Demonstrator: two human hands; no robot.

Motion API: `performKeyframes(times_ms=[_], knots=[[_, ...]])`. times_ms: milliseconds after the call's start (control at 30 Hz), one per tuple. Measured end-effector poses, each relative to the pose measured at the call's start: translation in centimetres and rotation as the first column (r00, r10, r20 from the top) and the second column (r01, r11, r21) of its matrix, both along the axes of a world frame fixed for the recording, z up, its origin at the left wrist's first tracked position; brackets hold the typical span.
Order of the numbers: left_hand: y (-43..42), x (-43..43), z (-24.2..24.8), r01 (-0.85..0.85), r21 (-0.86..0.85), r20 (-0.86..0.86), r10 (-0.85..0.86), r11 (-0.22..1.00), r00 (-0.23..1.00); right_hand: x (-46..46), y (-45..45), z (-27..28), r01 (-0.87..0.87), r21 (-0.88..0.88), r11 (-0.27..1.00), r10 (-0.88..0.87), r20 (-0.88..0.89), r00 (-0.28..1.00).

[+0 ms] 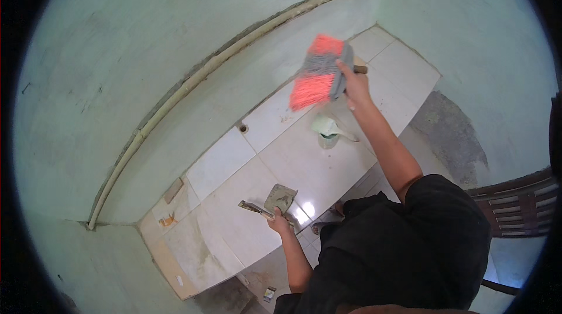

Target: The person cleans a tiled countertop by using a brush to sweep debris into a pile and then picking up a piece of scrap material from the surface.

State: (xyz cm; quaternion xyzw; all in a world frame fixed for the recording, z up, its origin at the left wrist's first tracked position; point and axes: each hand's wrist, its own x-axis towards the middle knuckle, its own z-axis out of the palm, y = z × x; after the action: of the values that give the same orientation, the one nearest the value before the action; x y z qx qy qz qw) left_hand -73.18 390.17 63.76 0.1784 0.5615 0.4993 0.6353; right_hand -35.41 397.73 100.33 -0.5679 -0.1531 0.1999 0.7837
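Note:
My right hand (pixel 356 85) grips a broom head (pixel 324 64) with red and grey bristles and a short wooden handle stub (pixel 361 69). The bristles face the back wall and look slightly blurred. Below it, a wide paintbrush (pixel 326 126), coated pale green, lies across a small cup (pixel 328 141) on the white tiled counter (pixel 228 221). In my left hand (pixel 280 222) are a scraper with a square, mortar-stained blade (pixel 281 198) and a second narrow tool (pixel 251 207), its kind unclear. Both are held over the counter's front part.
A beige pipe (pixel 193 83) runs in a groove along the pale green wall (pixel 145 33). The counter has a round hole (pixel 243 128) near its back edge. A tile piece (pixel 174 191) and an orange scrap (pixel 167 220) lie at left. A small packet (pixel 269 294) sits below.

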Motion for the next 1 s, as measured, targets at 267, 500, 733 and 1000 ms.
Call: performKeyframes(times_ms=[267, 500, 733, 1000], knots=[[-0.8, 3.5, 1.7, 0.089, -0.055, -0.765, -0.099, 0.995, 0.636, 12.2, -6.0, -0.8, 0.222, -0.015, 0.975, -0.222, -0.138, 0.965], [-1.9, 10.5, 1.4, 0.059, -0.018, -0.893, -0.043, 0.998, 0.447, 24.5, -6.8, -6.8, 0.172, -0.097, 0.980, -0.182, -0.101, 0.978], [-1.0, 18.6, 0.8, 0.161, 0.095, -0.892, 0.013, 0.982, 0.452, 37.7, -3.7, 6.1, 0.381, -0.281, 0.881, -0.109, 0.663, 0.741], [-0.4, 26.5, 6.7, 0.078, -0.082, -0.972, -0.097, 0.994, 0.215, 42.2, 8.3, 10.8, 0.520, -0.235, 0.821, -0.112, 0.827, 0.551]])
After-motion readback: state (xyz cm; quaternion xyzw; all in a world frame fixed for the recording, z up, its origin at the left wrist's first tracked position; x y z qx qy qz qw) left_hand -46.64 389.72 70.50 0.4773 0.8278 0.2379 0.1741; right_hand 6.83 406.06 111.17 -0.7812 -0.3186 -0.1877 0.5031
